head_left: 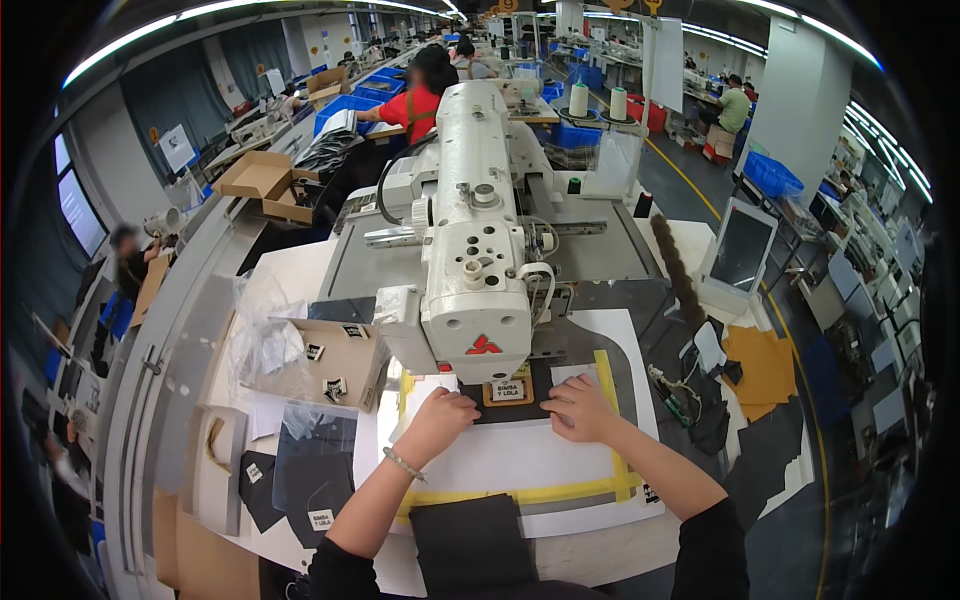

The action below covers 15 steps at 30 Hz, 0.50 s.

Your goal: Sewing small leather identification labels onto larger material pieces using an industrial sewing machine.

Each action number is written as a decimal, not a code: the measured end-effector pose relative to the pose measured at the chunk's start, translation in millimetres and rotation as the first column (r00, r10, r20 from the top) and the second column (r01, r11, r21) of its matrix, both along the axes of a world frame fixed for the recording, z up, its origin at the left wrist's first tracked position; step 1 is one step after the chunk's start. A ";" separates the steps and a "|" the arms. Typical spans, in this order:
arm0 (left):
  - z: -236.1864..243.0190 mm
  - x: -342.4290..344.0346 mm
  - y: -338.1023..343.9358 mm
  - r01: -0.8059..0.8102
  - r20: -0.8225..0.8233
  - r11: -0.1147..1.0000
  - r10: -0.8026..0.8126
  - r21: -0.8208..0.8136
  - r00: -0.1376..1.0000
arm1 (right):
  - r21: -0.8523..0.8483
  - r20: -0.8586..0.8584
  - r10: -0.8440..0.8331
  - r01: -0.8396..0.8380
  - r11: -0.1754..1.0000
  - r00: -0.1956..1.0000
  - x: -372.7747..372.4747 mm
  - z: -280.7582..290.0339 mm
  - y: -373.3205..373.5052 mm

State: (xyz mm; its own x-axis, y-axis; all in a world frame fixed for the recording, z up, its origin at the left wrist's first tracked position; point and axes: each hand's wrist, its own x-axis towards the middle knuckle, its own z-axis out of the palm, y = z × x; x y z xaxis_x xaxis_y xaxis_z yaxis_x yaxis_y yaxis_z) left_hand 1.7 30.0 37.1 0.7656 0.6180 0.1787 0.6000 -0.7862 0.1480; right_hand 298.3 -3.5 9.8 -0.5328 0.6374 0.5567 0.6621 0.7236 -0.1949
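A white sewing machine head (478, 320) stands over a white work sheet (530, 455) edged with yellow tape. Beneath the head lies a black fabric piece (535, 408), and on it a tan frame (529, 393) surrounds a small white printed label (507, 391). My left hand (442, 416) is at the left end of the black piece, its fingers bent and together on the edge. At the opposite end my right hand (582, 409) has its fingers curled down onto the fabric. Both fingertips are partly hidden.
A stack of black fabric pieces (470, 545) lies at the near edge. Left of the machine is a cardboard tray (310, 375) with several labels; labelled black pieces (318, 495) lie nearer. On the right are a screen (740, 243), yellow fabric (760, 370) and dark scraps (765, 460).
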 end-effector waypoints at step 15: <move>-10.9 14.7 -1.9 0.033 0.281 0.987 -0.077 0.158 0.957 | 0.198 0.097 -0.114 0.093 0.976 0.989 -5.8 -0.9 0.2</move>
